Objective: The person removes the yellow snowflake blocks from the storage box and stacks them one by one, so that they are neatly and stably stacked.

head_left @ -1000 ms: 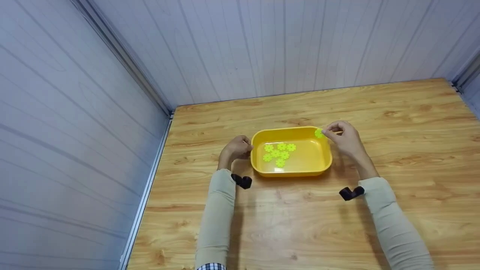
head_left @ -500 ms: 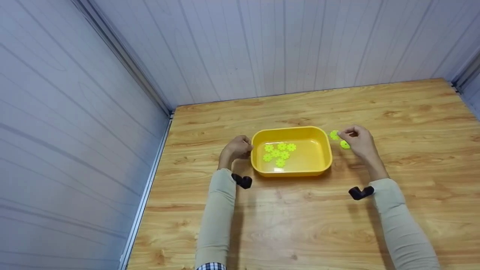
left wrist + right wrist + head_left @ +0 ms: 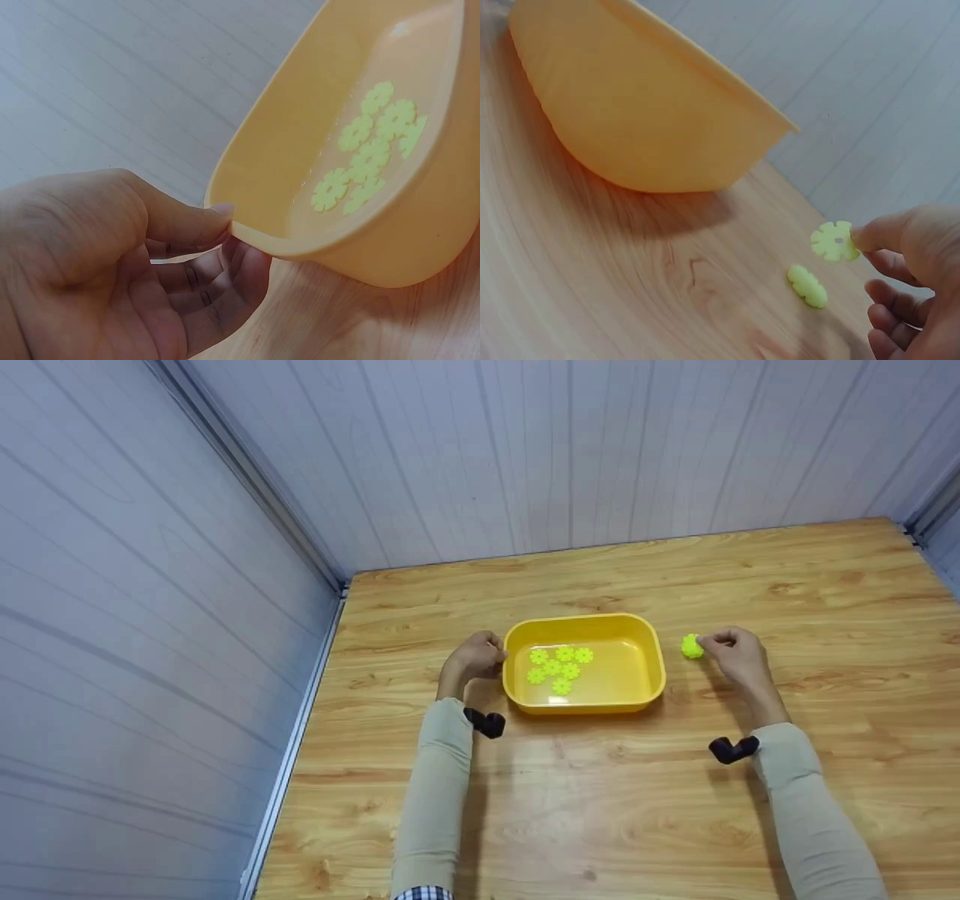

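My left hand [image 3: 474, 656] pinches the left end of a yellow plastic basin [image 3: 585, 707]. Thumb over the rim [image 3: 281, 247] and fingertips beneath show in the left wrist view. Several bright yellow-green flower-shaped discs [image 3: 552, 667] lie flat inside, toward the basin's left half. To the right of the basin, my right hand [image 3: 739, 660] holds one such flower disc [image 3: 832, 241] between thumb and finger, its notched edge and centre hole visible. Just below it, a second flower disc [image 3: 808, 286] lies on the table; the head view shows the two overlapping.
The wood-grain table [image 3: 585, 795] carries the basin near its middle. Pale panelled walls [image 3: 525, 457] stand behind and to the left [image 3: 150, 645]. A black wrist mount [image 3: 733, 750] juts from the right sleeve, another [image 3: 486, 724] from the left.
My right hand has drawn away from the basin's right end, to the right and slightly nearer, with a flower disc in its pinch. The left hand keeps its hold on the rim.
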`<state>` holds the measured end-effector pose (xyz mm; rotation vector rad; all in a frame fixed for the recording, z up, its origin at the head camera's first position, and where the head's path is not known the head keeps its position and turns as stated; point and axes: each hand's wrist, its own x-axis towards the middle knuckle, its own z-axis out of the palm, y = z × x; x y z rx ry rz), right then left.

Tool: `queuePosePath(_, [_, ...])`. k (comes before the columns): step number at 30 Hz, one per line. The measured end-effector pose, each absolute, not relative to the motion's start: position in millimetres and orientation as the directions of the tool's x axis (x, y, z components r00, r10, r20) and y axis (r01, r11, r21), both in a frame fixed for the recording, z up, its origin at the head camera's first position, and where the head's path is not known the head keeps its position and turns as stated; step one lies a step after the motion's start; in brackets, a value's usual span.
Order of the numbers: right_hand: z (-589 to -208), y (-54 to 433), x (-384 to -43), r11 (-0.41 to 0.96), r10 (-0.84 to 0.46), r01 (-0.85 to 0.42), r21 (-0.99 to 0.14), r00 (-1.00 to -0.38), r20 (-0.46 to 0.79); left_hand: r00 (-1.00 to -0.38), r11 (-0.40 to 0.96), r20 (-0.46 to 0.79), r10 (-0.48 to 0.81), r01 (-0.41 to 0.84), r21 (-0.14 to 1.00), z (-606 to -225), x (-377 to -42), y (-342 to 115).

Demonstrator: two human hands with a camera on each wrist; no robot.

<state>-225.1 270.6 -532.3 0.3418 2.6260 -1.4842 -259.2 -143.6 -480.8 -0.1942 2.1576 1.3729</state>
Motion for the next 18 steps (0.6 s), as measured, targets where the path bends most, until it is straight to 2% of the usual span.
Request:
queuePosePath(10, [-536.0,272.4,-228.3,0.538,0.157,0.29,-0.791,-0.957,-0.244,-0.829,0.467,-0.535,0.163,-0.413,0.782,-481.2,-259.4,-143.2])
queuePosePath(18, [-537.2,272.9,-230.1,0.624,0.185,0.233,-0.746,-0.971,-0.149,-0.832,0.47,-0.531,0.164,-0.407,0.783,-481.0,-259.3,-143.7])
